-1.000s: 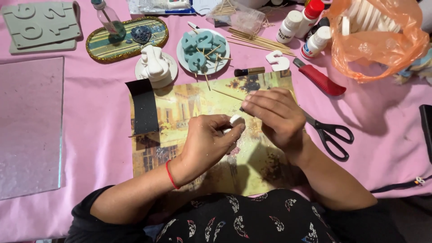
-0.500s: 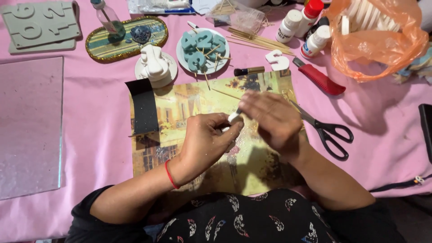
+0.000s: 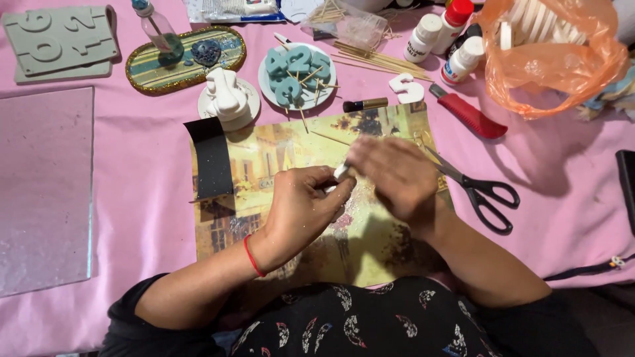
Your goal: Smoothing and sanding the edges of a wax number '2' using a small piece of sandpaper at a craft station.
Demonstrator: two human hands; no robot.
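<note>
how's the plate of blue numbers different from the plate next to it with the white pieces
The plate of blue numbers holds teal digits with wooden sticks poking out; the plate of white pieces holds plain white shapes, no sticks visible. The blue plate looks larger and sits farther from the person. Both are round and rest on the pink cloth.

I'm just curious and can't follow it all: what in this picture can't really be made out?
- White piece: head view, mostly hidden between the left hand and right hand; its shape is unclear.
- Right hand: motion-blurred, so its fingers can't be told apart.
- Orange bag: cut off by the top edge; the white contents show only dimly through the plastic.
- Dark object: cut off by the right edge.
</note>
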